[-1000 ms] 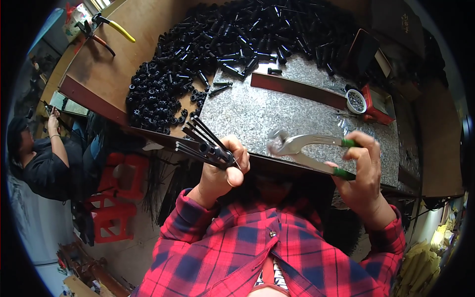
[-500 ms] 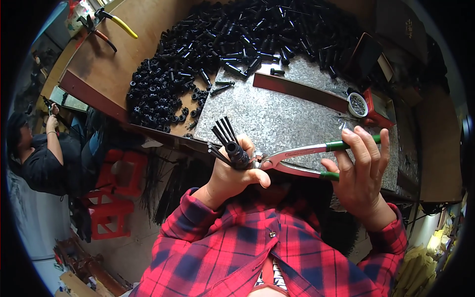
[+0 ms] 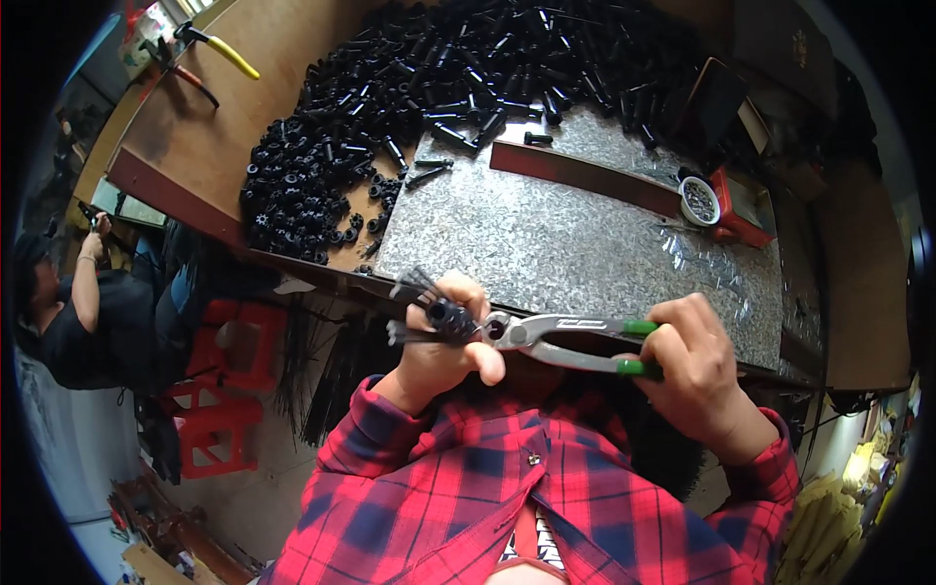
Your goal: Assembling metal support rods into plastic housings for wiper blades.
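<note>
My left hand [image 3: 429, 368] is closed round a black tubular hub [image 3: 450, 318] with several thin black rods fanning out of it to the left. Its thumb points away to the right, under the hub. My right hand [image 3: 694, 361] grips the green handles of a pair of pincers [image 3: 551, 336], fingers curled over them. The jaws of the pincers are at the hub's right side, by my left fingers; exactly what lies between them is too small to make out. Both hands are just in front of the grey speckled board [image 3: 575, 253].
Behind are a big heap of black tubes [image 3: 468, 68] and a pile of black notched rings [image 3: 292, 190]. A dark red strip [image 3: 585, 180], a white cup of small metal bits [image 3: 699, 201] and a red box [image 3: 738, 205] are on the board. Another person [image 3: 97, 312] works at the left.
My right fingers have closed round the handles, drawing them together, and the pincers' jaws now sit against the hub. The hub and rods have shifted slightly left and down.
</note>
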A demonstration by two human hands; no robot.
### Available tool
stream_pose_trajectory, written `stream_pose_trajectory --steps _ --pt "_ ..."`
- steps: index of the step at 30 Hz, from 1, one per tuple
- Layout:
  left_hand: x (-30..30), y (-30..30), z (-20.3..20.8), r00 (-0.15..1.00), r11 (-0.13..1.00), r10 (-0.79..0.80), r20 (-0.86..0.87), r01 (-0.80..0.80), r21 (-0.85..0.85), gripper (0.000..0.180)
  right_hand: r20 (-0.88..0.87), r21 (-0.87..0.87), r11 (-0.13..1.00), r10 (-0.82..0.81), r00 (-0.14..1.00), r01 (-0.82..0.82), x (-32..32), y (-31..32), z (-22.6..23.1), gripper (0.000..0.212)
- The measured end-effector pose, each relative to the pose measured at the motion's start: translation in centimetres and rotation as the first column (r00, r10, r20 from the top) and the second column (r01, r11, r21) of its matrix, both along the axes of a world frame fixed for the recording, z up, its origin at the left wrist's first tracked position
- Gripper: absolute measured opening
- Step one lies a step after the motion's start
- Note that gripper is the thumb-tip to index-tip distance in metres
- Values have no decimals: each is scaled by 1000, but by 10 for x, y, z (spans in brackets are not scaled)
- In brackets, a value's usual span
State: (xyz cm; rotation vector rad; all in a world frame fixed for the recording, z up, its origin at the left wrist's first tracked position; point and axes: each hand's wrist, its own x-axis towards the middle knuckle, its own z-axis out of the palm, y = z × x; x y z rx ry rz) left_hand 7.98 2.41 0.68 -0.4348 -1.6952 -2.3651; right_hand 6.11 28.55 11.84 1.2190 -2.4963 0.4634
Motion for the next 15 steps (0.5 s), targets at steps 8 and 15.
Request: stream_pose_trajectory --steps 8,15 --pt "5 -2 21 985 977 -163 61 170 -126 77 985 -173 985 173 -19 -20 4 15 -11 31" --pt "-10 -13 35 960 886 -278 7 260 -384 48 970 -225 963 236 58 -148 6 12 -11 52"
